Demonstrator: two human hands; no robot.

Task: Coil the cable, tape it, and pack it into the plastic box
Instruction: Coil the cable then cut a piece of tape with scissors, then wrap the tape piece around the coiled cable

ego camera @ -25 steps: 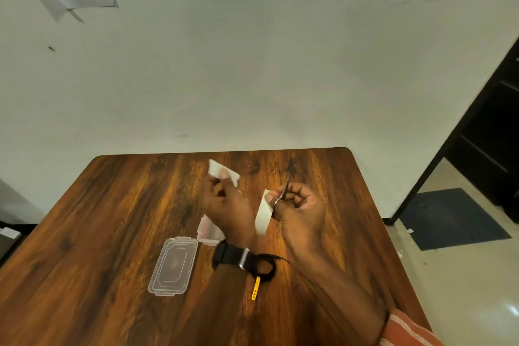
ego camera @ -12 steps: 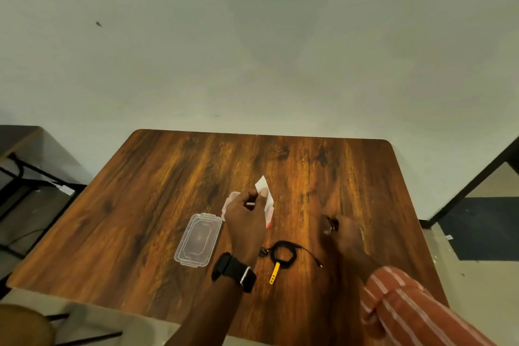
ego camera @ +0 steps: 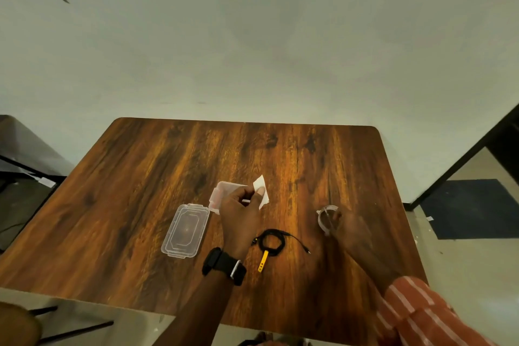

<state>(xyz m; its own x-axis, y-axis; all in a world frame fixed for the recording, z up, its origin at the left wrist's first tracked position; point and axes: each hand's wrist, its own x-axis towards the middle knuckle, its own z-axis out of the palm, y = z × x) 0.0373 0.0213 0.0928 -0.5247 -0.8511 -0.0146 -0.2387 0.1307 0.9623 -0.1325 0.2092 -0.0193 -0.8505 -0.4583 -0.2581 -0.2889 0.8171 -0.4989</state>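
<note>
So the coiled black cable (ego camera: 271, 241) with its yellow strap is lying on the brown wooden table (ego camera: 134, 205) between the arms, and the left hand (ego camera: 238, 213) is pinching the cut piece of white tape (ego camera: 260, 187) above it. A second ago the right hand (ego camera: 348, 229) was up by the tape; now it's down at the white tape roll (ego camera: 325, 218), too blurry to tell its grip. Clear plastic lid (ego camera: 186, 230) and open clear plastic box (ego camera: 222, 194) wait further back, so taping looks next.
</note>
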